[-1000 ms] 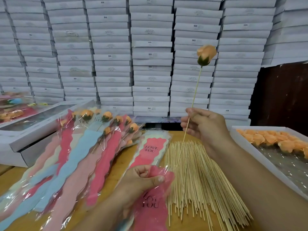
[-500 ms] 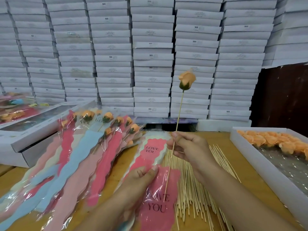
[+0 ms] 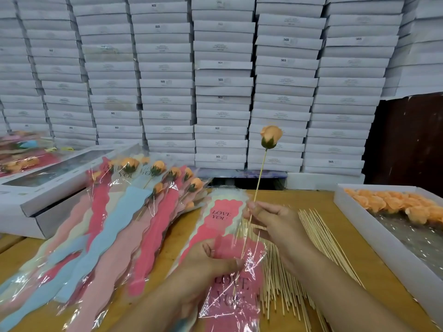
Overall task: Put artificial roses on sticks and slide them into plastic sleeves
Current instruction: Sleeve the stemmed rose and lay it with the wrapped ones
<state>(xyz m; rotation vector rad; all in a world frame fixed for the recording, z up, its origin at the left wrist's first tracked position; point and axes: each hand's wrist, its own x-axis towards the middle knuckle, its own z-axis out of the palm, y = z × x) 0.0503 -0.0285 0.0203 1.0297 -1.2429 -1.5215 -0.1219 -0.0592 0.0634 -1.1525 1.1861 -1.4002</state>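
Right hand (image 3: 275, 226) pinches a thin wooden stick (image 3: 257, 185) between thumb and fingers, nearly upright; peach rose (image 3: 271, 137) on top. The stick's lower end sits inside a crinkly clear sleeve (image 3: 233, 291) with pink "LOVE YOU" panel. Left hand (image 3: 211, 259) grips the sleeve mouth, fingers closed on plastic. Loose skewers (image 3: 287, 283) lie right of the sleeve on the wooden bench (image 3: 323, 202); filled sleeves (image 3: 115, 226) fan out left.
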